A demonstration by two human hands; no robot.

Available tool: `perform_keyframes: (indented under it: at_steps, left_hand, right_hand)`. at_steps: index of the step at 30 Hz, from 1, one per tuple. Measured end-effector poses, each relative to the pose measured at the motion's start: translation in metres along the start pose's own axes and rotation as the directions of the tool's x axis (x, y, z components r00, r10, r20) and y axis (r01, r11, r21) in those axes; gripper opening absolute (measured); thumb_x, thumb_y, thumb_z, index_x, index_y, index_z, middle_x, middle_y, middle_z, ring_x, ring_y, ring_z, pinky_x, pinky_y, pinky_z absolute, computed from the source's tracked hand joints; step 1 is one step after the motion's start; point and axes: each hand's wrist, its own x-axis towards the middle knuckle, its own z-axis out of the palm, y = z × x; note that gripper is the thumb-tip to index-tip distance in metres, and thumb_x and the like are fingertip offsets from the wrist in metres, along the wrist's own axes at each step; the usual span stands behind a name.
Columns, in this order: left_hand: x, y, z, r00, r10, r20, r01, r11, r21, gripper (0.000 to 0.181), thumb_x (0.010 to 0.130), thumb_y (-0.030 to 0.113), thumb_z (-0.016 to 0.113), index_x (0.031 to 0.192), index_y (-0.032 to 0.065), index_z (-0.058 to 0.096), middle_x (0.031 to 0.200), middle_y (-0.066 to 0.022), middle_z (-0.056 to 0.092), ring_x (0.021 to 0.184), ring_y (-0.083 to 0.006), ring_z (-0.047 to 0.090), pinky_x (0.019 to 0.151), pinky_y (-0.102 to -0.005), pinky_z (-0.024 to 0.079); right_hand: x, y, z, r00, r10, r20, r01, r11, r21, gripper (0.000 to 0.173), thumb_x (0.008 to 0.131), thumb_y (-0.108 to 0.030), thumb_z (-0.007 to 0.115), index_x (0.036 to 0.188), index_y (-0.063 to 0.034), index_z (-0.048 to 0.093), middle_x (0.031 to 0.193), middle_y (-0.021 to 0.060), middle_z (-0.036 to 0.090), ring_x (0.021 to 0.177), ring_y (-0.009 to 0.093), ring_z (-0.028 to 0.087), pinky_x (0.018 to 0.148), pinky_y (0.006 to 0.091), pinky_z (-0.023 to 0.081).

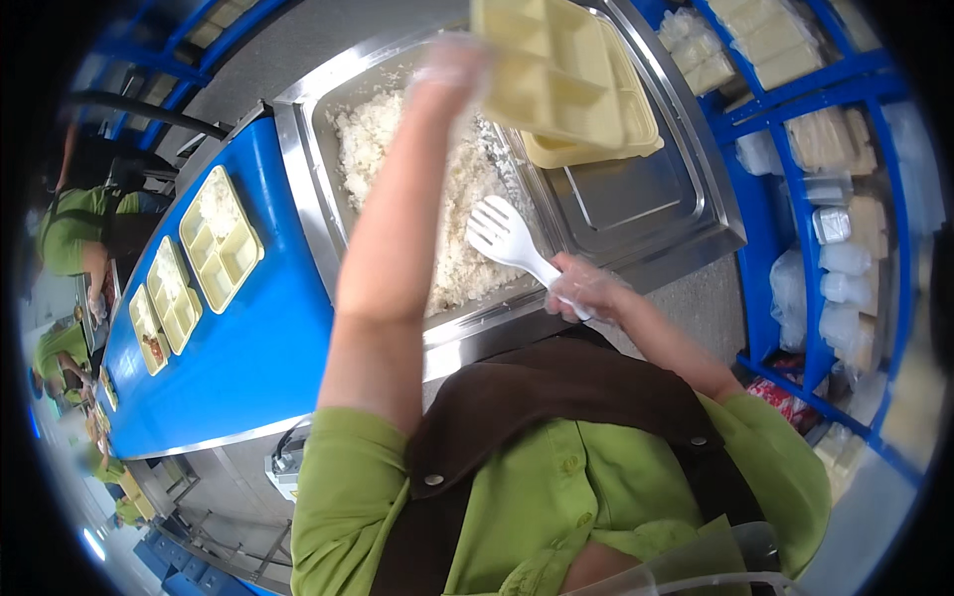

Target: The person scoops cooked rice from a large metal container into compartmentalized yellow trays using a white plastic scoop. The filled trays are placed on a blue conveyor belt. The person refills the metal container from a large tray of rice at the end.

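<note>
My left hand point(451, 71), in a clear plastic glove and blurred, is at the left edge of a pale yellow compartment tray point(548, 71) and grips it. The tray is tilted above a stack of similar trays point(633, 134); its compartments look empty. My right hand point(585, 287), gloved too, holds a white slotted serving spatula point(514, 238) by its handle. The spatula's slotted head is over cooked white rice point(477, 216) in a deep steel pan point(332, 201). My left forearm hides part of the rice.
On the left, a blue conveyor belt point(261, 380) carries several compartment trays point(223, 238) with rice. People in green shirts point(74, 231) stand along it. A steel lid point(633, 194) lies right of the rice. Blue shelving point(790, 179) with packaged containers stands at the right.
</note>
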Motion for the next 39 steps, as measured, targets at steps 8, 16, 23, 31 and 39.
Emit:
perform_keyframes:
  at_steps: [8,16,23,31,39]
  left_hand:
    - [-0.075,-0.216,-0.113,0.85,-0.143,-0.506,-0.03,0.948,-0.318,0.035,0.08,0.015,0.061,0.111,0.0009,0.059,0.089,-0.0089,0.065,0.074,-0.0162,0.061,0.062,-0.0287,0.05]
    - [-0.246,-0.311,-0.068,0.729,-0.563,-0.389,0.188,0.711,-0.677,0.061,0.07,-0.004,0.041,0.131,0.0027,0.047,0.106,-0.0145,0.063,0.084,-0.0234,0.064,0.067,-0.0294,0.053]
    - [-0.269,-0.282,-0.049,0.668,-0.68,-0.302,0.083,0.471,-0.878,0.08,0.06,-0.012,0.037,0.138,0.0048,0.038,0.114,-0.0149,0.059,0.089,-0.0252,0.063,0.063,-0.0249,0.051]
    - [-0.241,-0.266,-0.046,0.708,-0.616,-0.344,0.042,0.523,-0.851,0.082,0.062,-0.013,0.035,0.141,0.0093,0.035,0.118,-0.0148,0.056,0.096,-0.0269,0.061,0.065,-0.0273,0.051]
    - [-0.159,-0.208,0.002,0.79,-0.556,-0.258,0.102,0.534,-0.839,0.073,0.074,-0.016,0.036,0.141,0.0119,0.035,0.12,-0.0129,0.056,0.096,-0.021,0.059,0.074,-0.0281,0.05]
  right_hand:
    - [0.044,-0.02,0.0,0.989,0.133,0.071,-0.133,0.991,0.005,0.027,0.088,-0.007,0.045,0.115,-0.0052,0.05,0.058,0.0014,0.046,0.044,0.009,0.043,0.037,0.0259,0.036]
    - [0.135,-0.027,0.033,0.993,0.022,0.118,-0.02,1.0,-0.022,0.022,0.088,-0.008,0.048,0.109,-0.0055,0.052,0.056,-0.0003,0.043,0.041,0.01,0.04,0.038,0.027,0.034]
    - [0.179,-0.028,0.068,0.989,-0.129,0.066,0.133,0.988,-0.072,0.015,0.089,-0.007,0.048,0.102,-0.0063,0.054,0.056,0.0003,0.045,0.041,0.009,0.04,0.038,0.0258,0.031]
    - [0.13,-0.042,0.069,0.967,-0.253,0.032,0.255,0.964,-0.075,0.028,0.089,-0.008,0.049,0.116,-0.0075,0.055,0.058,0.0011,0.047,0.045,0.01,0.044,0.041,0.0254,0.036]
    - [0.105,-0.044,0.064,0.596,-0.797,-0.095,0.144,0.222,-0.964,0.042,0.088,-0.014,0.05,0.13,-0.0109,0.049,0.058,0.0153,0.055,0.05,0.028,0.057,0.049,0.0432,0.047]
